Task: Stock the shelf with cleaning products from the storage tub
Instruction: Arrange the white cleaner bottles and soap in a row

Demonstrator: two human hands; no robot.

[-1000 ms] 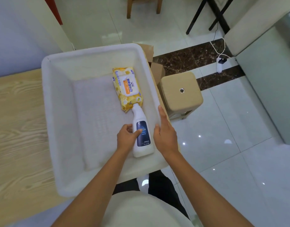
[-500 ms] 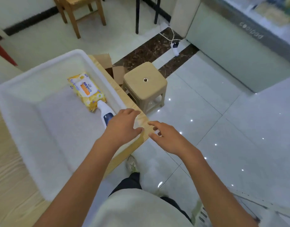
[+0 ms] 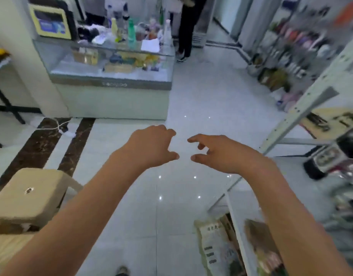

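Note:
Both hands hang in mid-air over the white tiled floor and hold nothing. My left hand (image 3: pixel 151 148) has loosely curled fingers. A short gap to its right, my right hand (image 3: pixel 221 153) has relaxed, slightly bent fingers. A white metal shelf (image 3: pixel 303 108) with blurred goods stands at the right edge, to the right of my right hand. The storage tub and its cleaning products are out of view.
A beige plastic stool (image 3: pixel 30 196) stands at the lower left. A glass display counter (image 3: pixel 112 76) with bottles on top sits ahead on the left. A person in black (image 3: pixel 186 26) stands beyond it. Sacks (image 3: pixel 217 248) lie under the shelf at bottom right.
My view has swung right, away from the tub and towards the shelf. My left hand let go of the white bottle, which stayed in the tub. Both hands now hover empty.

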